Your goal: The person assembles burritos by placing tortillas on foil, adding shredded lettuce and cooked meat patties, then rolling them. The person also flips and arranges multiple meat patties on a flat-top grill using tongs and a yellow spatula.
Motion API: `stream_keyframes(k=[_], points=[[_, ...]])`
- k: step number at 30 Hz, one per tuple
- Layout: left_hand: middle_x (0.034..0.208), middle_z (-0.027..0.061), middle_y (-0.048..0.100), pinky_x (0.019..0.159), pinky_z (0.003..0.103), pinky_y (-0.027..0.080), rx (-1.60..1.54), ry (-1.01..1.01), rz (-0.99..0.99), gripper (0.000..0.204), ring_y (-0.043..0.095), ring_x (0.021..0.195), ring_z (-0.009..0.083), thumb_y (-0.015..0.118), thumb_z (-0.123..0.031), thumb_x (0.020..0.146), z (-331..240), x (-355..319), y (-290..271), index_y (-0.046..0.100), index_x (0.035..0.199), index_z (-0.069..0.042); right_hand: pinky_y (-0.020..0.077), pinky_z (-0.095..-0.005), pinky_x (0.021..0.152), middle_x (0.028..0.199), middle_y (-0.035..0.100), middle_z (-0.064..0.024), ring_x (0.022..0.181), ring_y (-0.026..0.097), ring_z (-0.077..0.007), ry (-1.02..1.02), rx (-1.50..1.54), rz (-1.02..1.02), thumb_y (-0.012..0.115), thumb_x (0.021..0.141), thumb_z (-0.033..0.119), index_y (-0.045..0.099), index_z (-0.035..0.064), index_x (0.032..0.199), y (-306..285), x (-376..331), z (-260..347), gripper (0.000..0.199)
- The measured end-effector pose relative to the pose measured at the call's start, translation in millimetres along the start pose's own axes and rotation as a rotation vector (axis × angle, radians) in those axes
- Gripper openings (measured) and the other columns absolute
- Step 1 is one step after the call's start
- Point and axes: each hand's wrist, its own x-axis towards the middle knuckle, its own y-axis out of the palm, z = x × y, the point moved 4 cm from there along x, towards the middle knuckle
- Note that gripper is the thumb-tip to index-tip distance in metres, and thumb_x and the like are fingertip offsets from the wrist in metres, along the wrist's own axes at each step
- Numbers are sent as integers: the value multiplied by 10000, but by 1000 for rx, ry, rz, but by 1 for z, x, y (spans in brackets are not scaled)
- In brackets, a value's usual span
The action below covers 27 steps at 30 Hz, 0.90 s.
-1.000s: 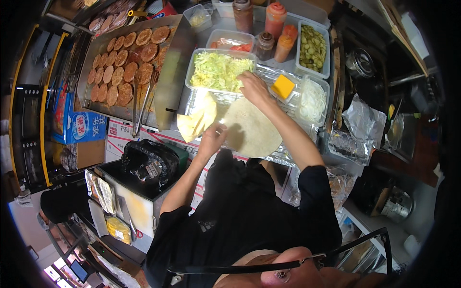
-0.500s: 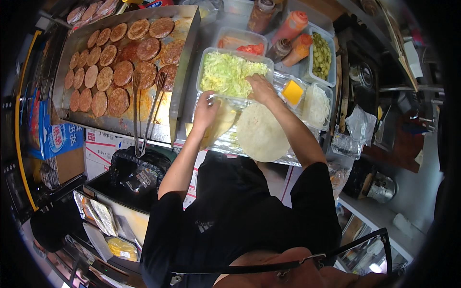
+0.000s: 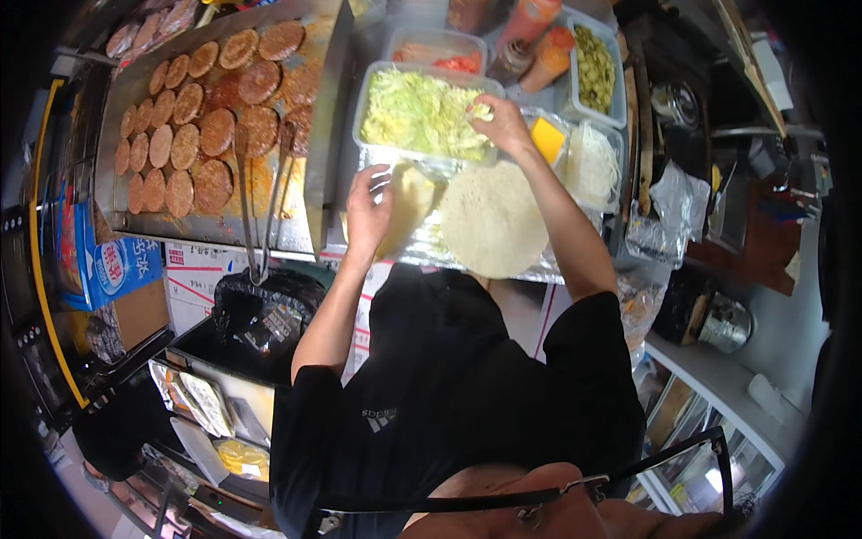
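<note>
My right hand (image 3: 505,126) pinches a small bunch of shredded lettuce (image 3: 482,112) at the right end of a clear tub (image 3: 362,126) filled with lettuce. Its forearm passes over the right edge of a pale round flatbread (image 3: 492,223) lying on foil (image 3: 426,239). On the near side of the tub, my left hand (image 3: 368,205) is open with its fingers apart, beside a second, yellowish flatbread (image 3: 410,202) that it partly covers. Nothing shows in the left hand.
Left stands a griddle (image 3: 314,208) with several browned patties (image 3: 214,185) and metal tongs (image 3: 256,202). Yellow cheese slices (image 3: 546,140), white shreds (image 3: 593,169), a pickle tub (image 3: 594,81), a tomato tub (image 3: 458,63) and sauce bottles (image 3: 548,63) surround the lettuce.
My right hand has lifted out of the lettuce with a pinch of it and shifted right. My left hand has drawn back from the tub's edge, fingers spreading. The view has tilted slightly.
</note>
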Motion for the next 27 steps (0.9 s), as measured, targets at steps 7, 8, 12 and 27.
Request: stream_keyframes(k=[7,8,12,27], points=[[1011,60,620,834,263,510,9,-26,161,172,620,925,133,602,31,905,-26,-82,39,614,1073,-5,503,-327,814,989,703,-158,901,677,-240,-65,137,-162,731,768,125,674,34,1043,-20,-112,-13,295],[1011,68,624,831,272,516,26,-16,212,176,628,931,145,607,27,901,-25,-89,50,615,1073,-9,502,-330,829,1006,699,-163,922,674,-251,-18,160,-151,737,767,122,672,35,1050,-12,-125,-26,303],[1094,138,610,832,337,535,157,-39,395,311,643,955,263,618,51,841,-2,-98,95,593,1143,-17,478,-349,947,1166,642,-139,1072,613,-279,-70,-120,-76,789,733,81,660,46,1127,37,-163,-82,416],[1194,193,556,930,427,470,438,221,371,487,557,1073,372,695,-57,747,3,-72,162,563,1215,-32,500,-412,847,1104,637,-146,975,632,-345,28,117,-261,684,795,-6,630,27,1105,38,-204,-116,316]])
